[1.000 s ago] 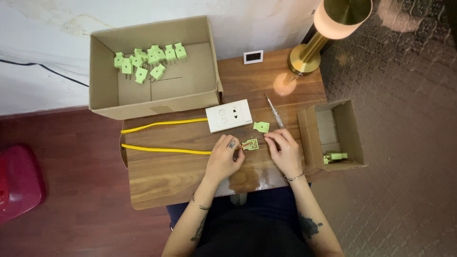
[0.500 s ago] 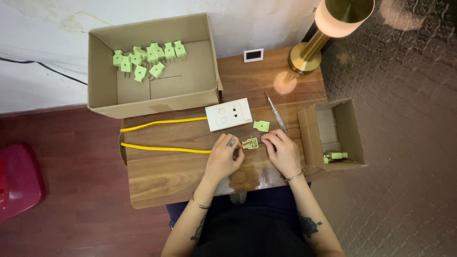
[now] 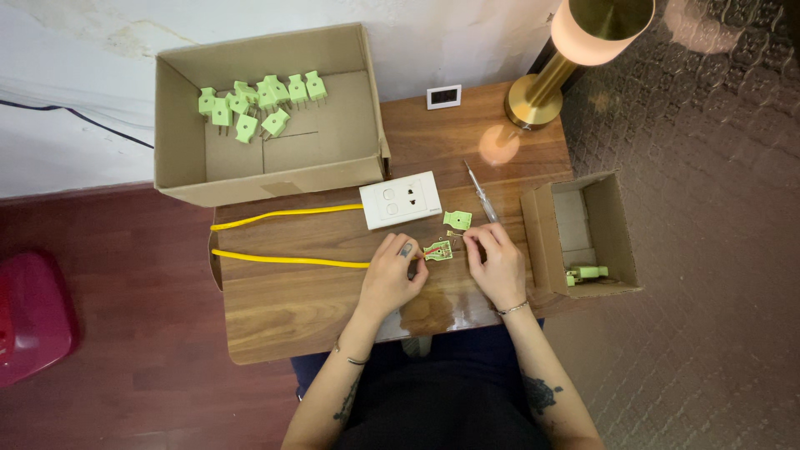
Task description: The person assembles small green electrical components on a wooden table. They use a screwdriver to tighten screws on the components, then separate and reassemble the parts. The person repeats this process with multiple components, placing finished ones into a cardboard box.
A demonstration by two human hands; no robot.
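Wooden counter point(image 3: 283, 317) carries our work: the open green plug half point(image 3: 437, 251) lies just below the white socket plate point(image 3: 401, 200), its long axis crosswise. Our left hand point(image 3: 392, 275) pinches its left edge, our right hand point(image 3: 498, 262) pinches beside its right, equally near.

On the bench point(image 3: 275, 317), the opened plug point(image 3: 437, 251) lies between both hands, the socket plate point(image 3: 401, 199) behind it, the small box point(image 3: 583, 233) to the right.

An opened green plug half point(image 3: 437, 251) lies flat on the yellow cable's point(image 3: 287, 261) end.
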